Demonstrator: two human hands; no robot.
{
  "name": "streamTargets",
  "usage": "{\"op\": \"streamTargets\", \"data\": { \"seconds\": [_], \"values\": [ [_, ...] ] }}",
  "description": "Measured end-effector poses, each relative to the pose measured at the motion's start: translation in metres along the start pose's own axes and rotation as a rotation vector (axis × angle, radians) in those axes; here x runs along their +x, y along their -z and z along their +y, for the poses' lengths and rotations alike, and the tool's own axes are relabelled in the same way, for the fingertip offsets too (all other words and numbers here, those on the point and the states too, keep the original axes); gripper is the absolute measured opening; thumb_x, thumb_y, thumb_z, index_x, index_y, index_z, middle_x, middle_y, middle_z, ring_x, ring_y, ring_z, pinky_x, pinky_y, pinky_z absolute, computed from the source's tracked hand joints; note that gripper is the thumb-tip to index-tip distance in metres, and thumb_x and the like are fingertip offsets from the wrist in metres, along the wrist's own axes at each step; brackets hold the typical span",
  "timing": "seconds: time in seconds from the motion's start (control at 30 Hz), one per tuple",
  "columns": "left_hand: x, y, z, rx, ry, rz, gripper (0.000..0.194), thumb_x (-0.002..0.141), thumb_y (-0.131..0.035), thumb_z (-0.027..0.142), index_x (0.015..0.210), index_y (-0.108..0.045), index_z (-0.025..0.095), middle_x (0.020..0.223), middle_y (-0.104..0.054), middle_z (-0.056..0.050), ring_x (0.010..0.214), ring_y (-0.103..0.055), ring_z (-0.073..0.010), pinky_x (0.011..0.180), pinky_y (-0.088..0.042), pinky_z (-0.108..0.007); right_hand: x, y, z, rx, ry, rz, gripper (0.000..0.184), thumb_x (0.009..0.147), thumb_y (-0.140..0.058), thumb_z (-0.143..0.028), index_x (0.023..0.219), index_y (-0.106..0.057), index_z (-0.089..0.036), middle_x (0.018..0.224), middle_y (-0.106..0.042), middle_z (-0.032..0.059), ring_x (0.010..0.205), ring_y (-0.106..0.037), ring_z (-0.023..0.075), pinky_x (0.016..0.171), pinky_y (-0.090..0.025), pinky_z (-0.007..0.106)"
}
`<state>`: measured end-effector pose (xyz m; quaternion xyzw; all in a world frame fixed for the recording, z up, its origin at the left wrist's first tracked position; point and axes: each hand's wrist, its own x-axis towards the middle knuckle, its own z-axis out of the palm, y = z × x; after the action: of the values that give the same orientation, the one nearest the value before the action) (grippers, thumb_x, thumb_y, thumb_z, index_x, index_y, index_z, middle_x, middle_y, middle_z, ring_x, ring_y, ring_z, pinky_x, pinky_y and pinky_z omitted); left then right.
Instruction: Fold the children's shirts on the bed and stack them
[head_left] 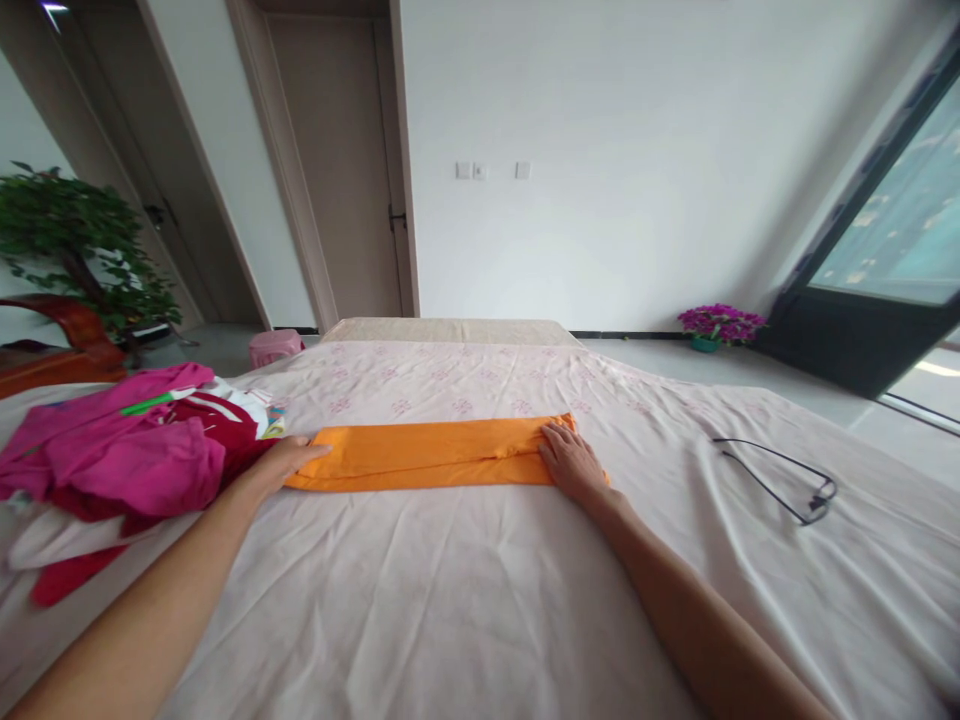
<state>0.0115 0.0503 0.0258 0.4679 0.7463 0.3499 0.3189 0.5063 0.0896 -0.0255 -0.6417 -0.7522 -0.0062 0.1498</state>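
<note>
An orange cloth [427, 455], folded into a long narrow strip, lies across the middle of a bed covered with a pale pink sheet [465, 590]. My left hand [289, 460] rests flat on the strip's left end, fingers stretched out. My right hand [571, 462] lies flat on its right end, fingers spread. Neither hand grips anything.
A heap of pink, red and white clothes [120, 455] sits at the bed's left side. A thin black wire hanger [780, 478] lies on the sheet at right. Beyond the bed are a pink stool [274, 347], a potted tree [82, 250], purple flowers [720, 325] and doors.
</note>
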Motion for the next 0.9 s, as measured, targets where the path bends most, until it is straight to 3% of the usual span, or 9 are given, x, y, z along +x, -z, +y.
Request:
{"op": "streamTargets", "data": {
  "seconds": [0.2, 0.3, 0.4, 0.6, 0.9],
  "values": [
    [-0.014, -0.008, 0.041, -0.167, -0.059, -0.087, 0.052, 0.056, -0.084, 0.046, 0.097, -0.066, 0.02, 0.078, -0.073, -0.004, 0.08, -0.071, -0.0257, 0.068, -0.057, -0.032, -0.001, 0.003, -0.002, 0.018, -0.003, 0.01, 0.049, 0.101, -0.035, -0.04, 0.145, -0.047, -0.022, 0.154, -0.044, 0.0061, 0.143, -0.036, 0.0235, 0.117, -0.027, 0.04],
    [-0.025, -0.03, 0.068, -0.265, -0.102, -0.191, 0.054, 0.06, -0.081, 0.045, 0.103, -0.063, 0.019, 0.081, -0.072, -0.004, 0.08, -0.071, -0.0236, 0.068, -0.056, -0.031, -0.001, 0.002, -0.001, 0.022, -0.01, 0.0, 0.049, 0.101, -0.036, -0.039, 0.146, -0.046, -0.023, 0.154, -0.043, 0.0058, 0.143, -0.035, 0.0241, 0.117, -0.027, 0.041],
    [-0.034, -0.065, 0.086, -0.282, -0.125, -0.287, 0.05, 0.065, -0.075, 0.041, 0.107, -0.06, 0.018, 0.082, -0.07, -0.003, 0.078, -0.069, -0.0202, 0.068, -0.054, -0.029, -0.001, 0.002, 0.0, 0.024, 0.001, 0.005, 0.048, 0.101, -0.037, -0.039, 0.145, -0.047, -0.023, 0.154, -0.044, 0.0058, 0.143, -0.035, 0.0246, 0.117, -0.027, 0.041],
    [-0.04, -0.13, 0.095, -0.208, -0.144, -0.311, 0.038, 0.068, -0.062, 0.029, 0.103, -0.056, 0.017, 0.077, -0.061, 0.0, 0.069, -0.061, -0.0149, 0.062, -0.048, -0.025, -0.004, 0.004, 0.001, 0.043, 0.012, 0.025, 0.046, 0.1, -0.04, -0.038, 0.143, -0.049, -0.024, 0.152, -0.046, 0.0062, 0.141, -0.038, 0.0251, 0.116, -0.029, 0.041],
    [-0.035, -0.176, 0.105, -0.113, -0.189, -0.248, 0.028, 0.068, -0.062, 0.025, 0.095, -0.054, 0.019, 0.065, -0.052, 0.003, 0.056, -0.053, -0.0127, 0.052, -0.039, -0.023, -0.003, 0.002, 0.001, 0.047, 0.024, 0.04, 0.046, 0.1, -0.039, -0.036, 0.142, -0.051, -0.022, 0.151, -0.048, 0.0064, 0.14, -0.039, 0.025, 0.116, -0.029, 0.041]
  ]
}}
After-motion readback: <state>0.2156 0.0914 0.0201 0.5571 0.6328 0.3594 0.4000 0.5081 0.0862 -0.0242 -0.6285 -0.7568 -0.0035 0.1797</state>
